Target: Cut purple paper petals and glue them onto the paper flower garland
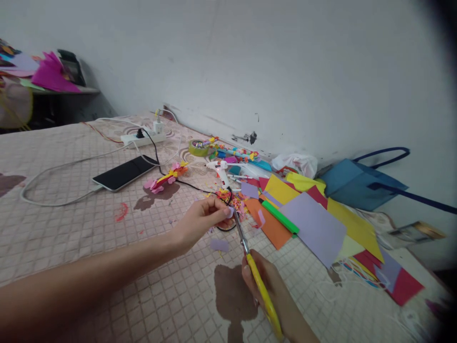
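Between the thumb and fingers of my left hand (203, 216) is a small piece of lilac paper (230, 212). My right hand (266, 278) is closed around the yellow handle of a pair of scissors (257, 274). The metal blades point away from me and their tips meet the lilac paper; whether they are parted I cannot tell. Just beyond lies a heap of colourful paper scraps (241, 207), with a white glue gun (221, 172) behind it. A loose lilac scrap (219, 245) rests on the patterned cloth below my left hand.
Coloured paper sheets (314, 224) and a green marker-like stick (280, 217) lie to the right, before a blue bag (360, 183). On the left are a phone (124, 172), a power strip (144, 138), cables and a paper-flower strand (166, 177). Green tape (198, 148) sits near the wall.
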